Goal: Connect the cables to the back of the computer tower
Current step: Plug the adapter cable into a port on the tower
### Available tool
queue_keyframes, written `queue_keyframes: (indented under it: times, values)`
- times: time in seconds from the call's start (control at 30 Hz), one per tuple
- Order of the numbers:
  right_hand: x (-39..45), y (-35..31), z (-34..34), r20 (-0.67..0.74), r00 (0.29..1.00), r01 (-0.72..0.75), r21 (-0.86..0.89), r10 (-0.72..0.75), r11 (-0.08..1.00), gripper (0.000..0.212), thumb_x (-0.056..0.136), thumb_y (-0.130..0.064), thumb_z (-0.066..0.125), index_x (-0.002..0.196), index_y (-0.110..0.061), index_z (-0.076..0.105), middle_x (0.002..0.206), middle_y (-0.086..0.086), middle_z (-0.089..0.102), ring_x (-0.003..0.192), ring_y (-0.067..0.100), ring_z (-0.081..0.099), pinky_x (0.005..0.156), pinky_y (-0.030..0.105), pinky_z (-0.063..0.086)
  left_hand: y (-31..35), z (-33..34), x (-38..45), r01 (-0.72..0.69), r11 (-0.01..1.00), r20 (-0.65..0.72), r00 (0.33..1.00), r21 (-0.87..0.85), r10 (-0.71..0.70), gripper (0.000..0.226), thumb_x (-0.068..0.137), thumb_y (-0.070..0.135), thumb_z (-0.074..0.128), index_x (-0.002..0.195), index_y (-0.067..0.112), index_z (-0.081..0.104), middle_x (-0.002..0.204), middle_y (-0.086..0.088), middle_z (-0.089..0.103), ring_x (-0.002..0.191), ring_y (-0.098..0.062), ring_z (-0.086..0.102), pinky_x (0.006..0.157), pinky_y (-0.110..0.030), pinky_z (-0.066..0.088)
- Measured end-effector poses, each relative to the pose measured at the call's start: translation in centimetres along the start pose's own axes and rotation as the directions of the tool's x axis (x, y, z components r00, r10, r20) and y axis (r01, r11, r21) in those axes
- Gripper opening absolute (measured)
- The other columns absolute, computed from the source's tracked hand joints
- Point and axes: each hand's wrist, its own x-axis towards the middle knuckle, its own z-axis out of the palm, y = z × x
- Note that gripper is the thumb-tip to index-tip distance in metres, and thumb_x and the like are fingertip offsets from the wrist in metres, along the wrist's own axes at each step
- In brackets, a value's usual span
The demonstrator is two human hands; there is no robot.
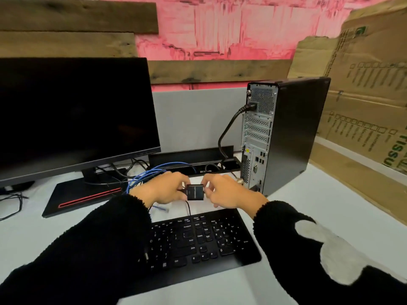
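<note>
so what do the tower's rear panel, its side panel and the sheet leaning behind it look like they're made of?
Rear panel: bare silvery metal, probably steel, with perforated vents and slot covers. Side panel: smooth matte black, painted metal or plastic; can't tell which. Leaning sheet: brown corrugated cardboard, creased, with green print.

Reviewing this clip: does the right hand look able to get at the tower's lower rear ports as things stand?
Probably yes. The right hand is just left of the computer tower, whose rear panel faces it unobstructed; but both hands hold a small black adapter.

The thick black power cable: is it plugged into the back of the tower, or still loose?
Plugged in. The thick black power cable has its plug seated in the socket near the top of the computer tower rear panel.
</note>
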Motion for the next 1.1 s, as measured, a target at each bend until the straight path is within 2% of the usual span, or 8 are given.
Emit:
queue_keyframes:
  times: [0.07,0.13,0.27,0.5,0.6,0.77,0.9,1.1]
  values:
    - [0.3,0.3,-0.1,-0.129,0.991,-0.006,0.157,0.027,0.988,0.017,0.107,-0.019,0.045,0.122,-0.023,0.052,0.093,0.01,0.075,0.062,0.015,0.071,0.061,0.035,0.059,0.6,-0.1,0.6,-0.004,0.993,-0.203,0.979,-0.118,-0.02,0.024,0.09,0.024,0.076,0.112,0.024,0.068,0.086,0.007,0.063,0.085,-0.021,0.062,0.072,-0.03,0.043]
    - [0.7,0.9,-0.7,-0.284,0.957,-0.017,0.156,0.061,0.988,0.027,0.107,-0.018,0.045,0.132,-0.028,0.048,0.094,0.012,0.071,0.071,0.022,0.067,0.066,0.04,0.058,1.6,0.0,1.3,-0.008,0.973,-0.367,0.927,-0.232,-0.08,0.029,0.089,0.025,0.077,0.117,0.025,0.068,0.088,0.01,0.065,0.09,-0.022,0.064,0.079,-0.031,0.047]
    - [0.2,1.3,-1.5,-0.334,0.936,-0.081,0.094,0.108,0.992,0.051,0.102,-0.007,0.044,0.137,-0.043,0.036,0.083,0.01,0.067,0.062,0.031,0.066,0.061,0.043,0.06,2.5,-0.4,2.2,0.044,0.983,-0.467,0.875,-0.18,-0.125,0.053,0.082,0.04,0.084,0.128,0.025,0.062,0.117,0.006,0.063,0.109,-0.017,0.058,0.095,-0.04,0.05]
    - [0.8,0.6,-1.5,-0.158,0.984,-0.061,0.131,0.081,0.99,0.04,0.096,-0.002,0.049,0.122,-0.029,0.059,0.09,0.019,0.072,0.082,0.036,0.073,0.067,0.039,0.058,-4.0,-1.1,-1.4,0.346,0.934,-0.109,0.929,-0.089,-0.354,0.03,0.089,0.044,0.072,0.088,0.014,0.076,0.092,-0.004,0.076,0.094,-0.024,0.07,0.086,-0.038,0.057]
    - [0.8,-0.3,-2.0,0.018,0.997,-0.079,0.157,0.077,0.985,0.04,0.082,0.002,0.057,0.109,-0.027,0.064,0.101,0.019,0.076,0.092,0.029,0.067,0.072,0.028,0.048,-6.4,-1.2,-3.5,0.353,0.934,0.023,0.936,-0.052,-0.352,0.017,0.094,0.03,0.068,0.109,0.023,0.072,0.112,0.005,0.069,0.103,-0.016,0.064,0.091,-0.028,0.049]
    - [1.4,-1.1,-1.2,0.212,0.972,-0.122,0.074,0.104,0.99,0.027,0.078,-0.014,0.075,0.1,-0.029,0.07,0.11,0.0,0.069,0.108,0.023,0.062,0.099,0.04,0.05,-8.1,-1.0,-4.8,0.333,0.939,0.08,0.942,-0.08,-0.327,0.034,0.098,0.036,0.063,0.131,0.029,0.058,0.125,0.007,0.062,0.113,-0.015,0.059,0.101,-0.032,0.047]
    - [1.8,-1.6,-0.1,0.149,0.986,-0.09,0.062,0.08,0.994,0.01,0.086,-0.033,0.074,0.092,-0.026,0.079,0.105,-0.009,0.068,0.108,0.016,0.059,0.095,0.034,0.047,-7.0,-0.9,-5.0,0.342,0.94,0.187,0.922,0.014,-0.339,0.035,0.098,0.044,0.062,0.124,0.02,0.066,0.121,0.004,0.065,0.112,-0.017,0.06,0.098,-0.032,0.048]
    - [1.8,-2.9,0.4,0.084,0.996,-0.035,-0.004,0.035,0.999,0.017,0.09,-0.02,0.067,0.1,-0.017,0.081,0.107,-0.001,0.077,0.105,0.016,0.06,0.086,0.027,0.045,-5.8,-1.0,-4.1,0.351,0.921,0.163,0.911,0.17,-0.378,0.029,0.092,0.048,0.065,0.083,0.022,0.074,0.081,0.009,0.065,0.094,-0.018,0.061,0.081,-0.038,0.038]
